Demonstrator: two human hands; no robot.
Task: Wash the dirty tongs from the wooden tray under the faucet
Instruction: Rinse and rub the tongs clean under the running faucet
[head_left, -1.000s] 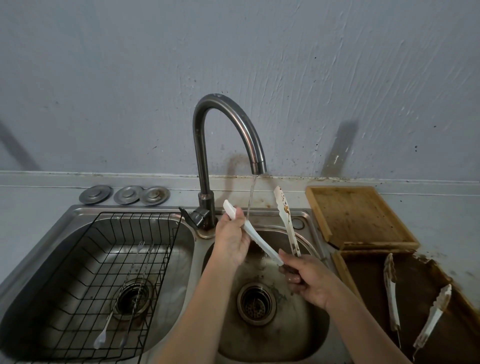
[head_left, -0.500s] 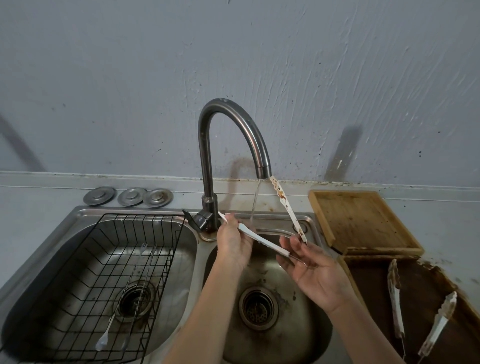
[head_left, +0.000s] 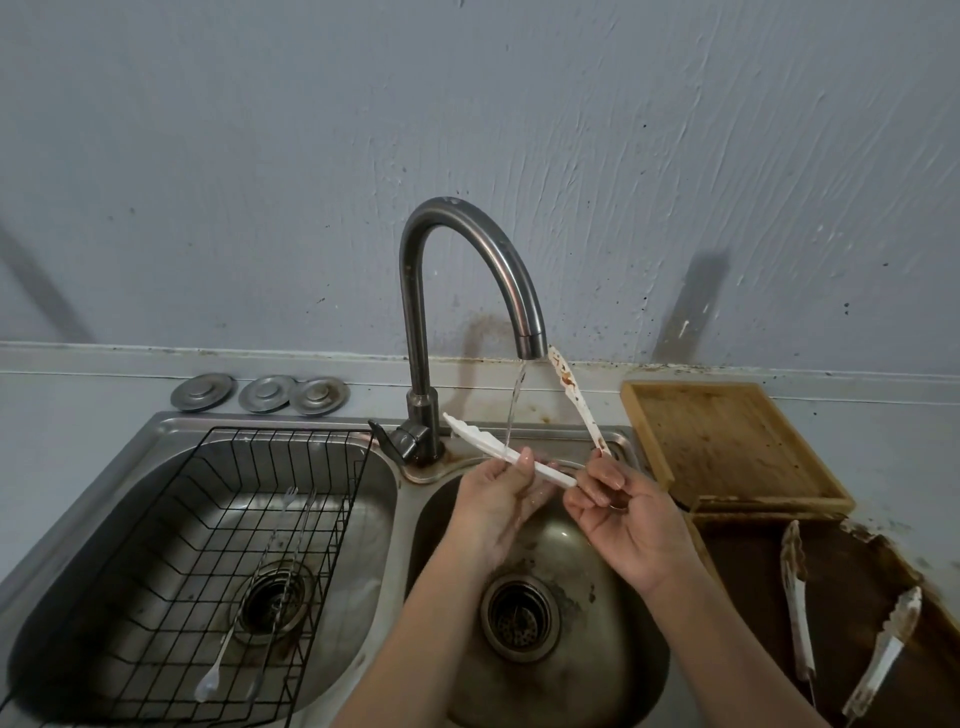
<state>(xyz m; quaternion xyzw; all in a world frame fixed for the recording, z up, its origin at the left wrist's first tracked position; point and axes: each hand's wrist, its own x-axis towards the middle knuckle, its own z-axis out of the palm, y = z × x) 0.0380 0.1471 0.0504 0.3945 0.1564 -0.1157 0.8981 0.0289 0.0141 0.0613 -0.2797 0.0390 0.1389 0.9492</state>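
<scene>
Compared with a moment ago, both hands have risen a little and the stained arm of the tongs now reaches up beside the faucet spout. The tongs are spread wide in a V over the right sink basin. The right hand pinches them at the hinge end with its fingers closed on it. The left hand holds the cleaner white arm between thumb and fingers, and this arm points left toward the faucet base. The water stream falls between the two arms and lands on the white arm just beside the left thumb. Two more dirty tongs lie on the dark wooden tray to the right, well apart from the hands.
</scene>
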